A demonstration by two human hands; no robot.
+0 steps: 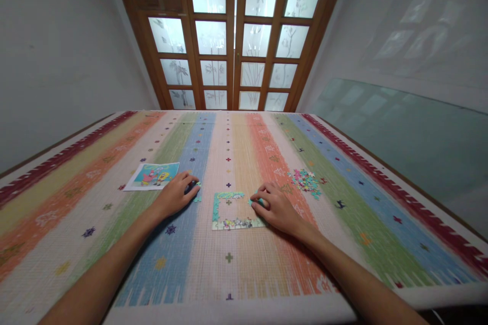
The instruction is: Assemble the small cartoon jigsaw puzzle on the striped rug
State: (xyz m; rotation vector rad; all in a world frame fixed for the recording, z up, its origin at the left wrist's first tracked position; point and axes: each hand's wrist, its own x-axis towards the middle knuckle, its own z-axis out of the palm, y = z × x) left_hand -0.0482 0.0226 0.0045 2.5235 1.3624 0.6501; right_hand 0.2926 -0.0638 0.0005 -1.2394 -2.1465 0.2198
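A jigsaw puzzle frame (215,213) lies partly joined on the striped cloth, its left, bottom and part of its top border together. At its upper right, my right hand (278,209) pinches a teal puzzle piece (250,202) between thumb and fingers. Part of the frame's right side is hidden behind that hand. My left hand (178,195) rests on the cloth left of the frame, fingers bent, with a gap between thumb and forefinger. Several loose puzzle pieces (197,199) lie at its fingertips, partly covered. Under its wrist side sits a printed cartoon picture (152,174).
A heap of loose puzzle pieces (305,182) lies to the right of my right hand. The patterned tablecloth (229,274) covers the table. Behind the far edge stand wooden doors (234,61) with frosted panes, and a glass panel (412,127) leans by the right wall.
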